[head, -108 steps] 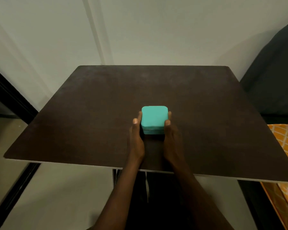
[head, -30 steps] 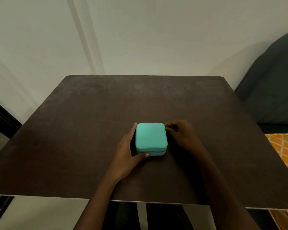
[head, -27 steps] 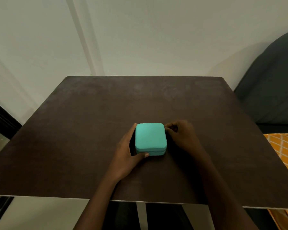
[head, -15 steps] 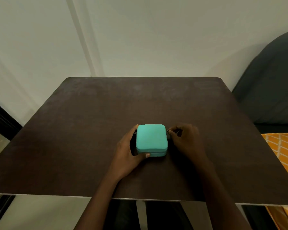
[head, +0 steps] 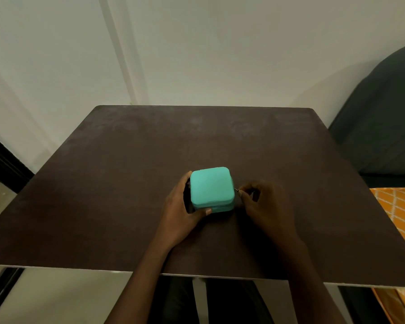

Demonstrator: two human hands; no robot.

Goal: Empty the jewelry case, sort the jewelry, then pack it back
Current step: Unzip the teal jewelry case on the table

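A small teal jewelry case (head: 211, 187) with rounded corners sits closed near the middle of the dark brown table (head: 126, 183). My left hand (head: 181, 210) grips its left side, thumb on the front edge and fingers along the far left. My right hand (head: 264, 204) is beside its right side, pinching the small metal zipper pull (head: 237, 190) between thumb and forefinger. The case's contents are hidden.
A pale wall stands behind the table. A dark grey cushioned seat (head: 384, 127) is at the right, and an orange patterned fabric (head: 402, 220) lies below it past the table's right edge. The table's front edge runs just below my forearms.
My right hand has drawn the zipper pull from the case's back right corner forward along its right side. The left hand still holds the case, which has turned slightly.
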